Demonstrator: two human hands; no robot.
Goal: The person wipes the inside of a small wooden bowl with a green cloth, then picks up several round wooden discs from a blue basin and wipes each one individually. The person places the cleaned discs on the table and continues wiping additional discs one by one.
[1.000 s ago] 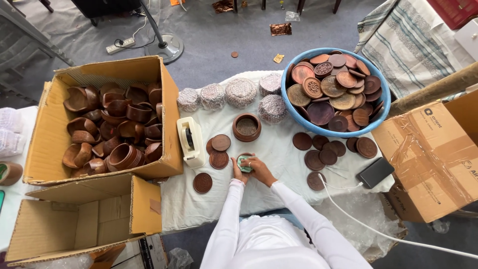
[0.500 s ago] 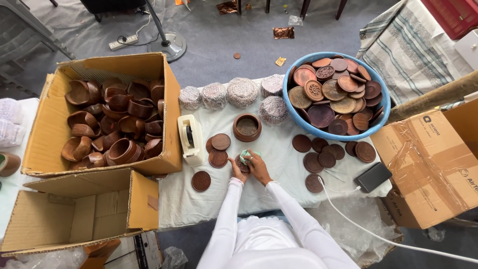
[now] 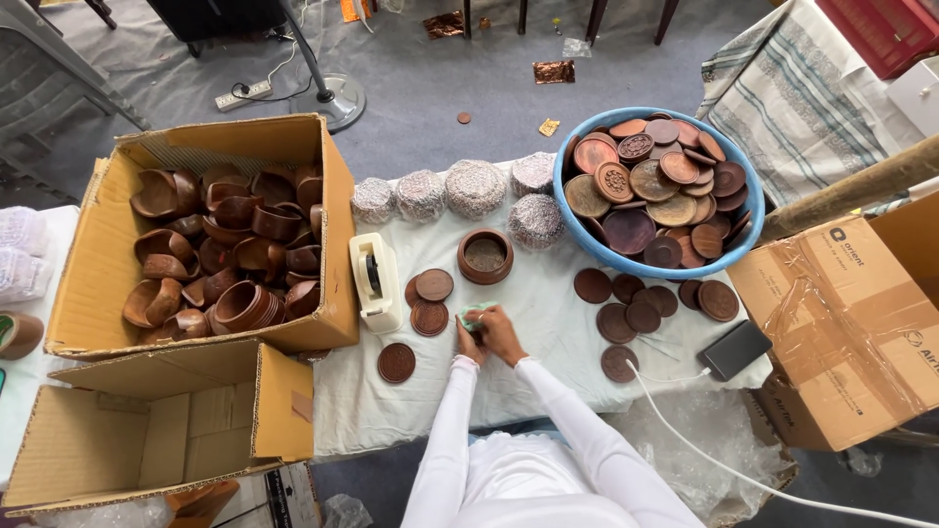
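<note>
Here: dark round wooden lids, some carved, lie flat on a white cloth-covered table (image 3: 548,323). Left hand (image 3: 469,339) and right hand (image 3: 501,332) meet near the table's front middle, both curled around a small pale-green round object (image 3: 476,315), mostly hidden. Wooden pot (image 3: 485,256) just behind, tape dispenser (image 3: 375,282) left of them, three loose lids (image 3: 428,303) between. Blue basin (image 3: 653,188) of lids back right; cardboard box (image 3: 210,235) of wooden bowls left. Bare cloth beside the hands, toward the front edge.

Single head-worn view, steeply downward from well above the cloth-covered table (image 3: 548,323), floor beyond.
</note>
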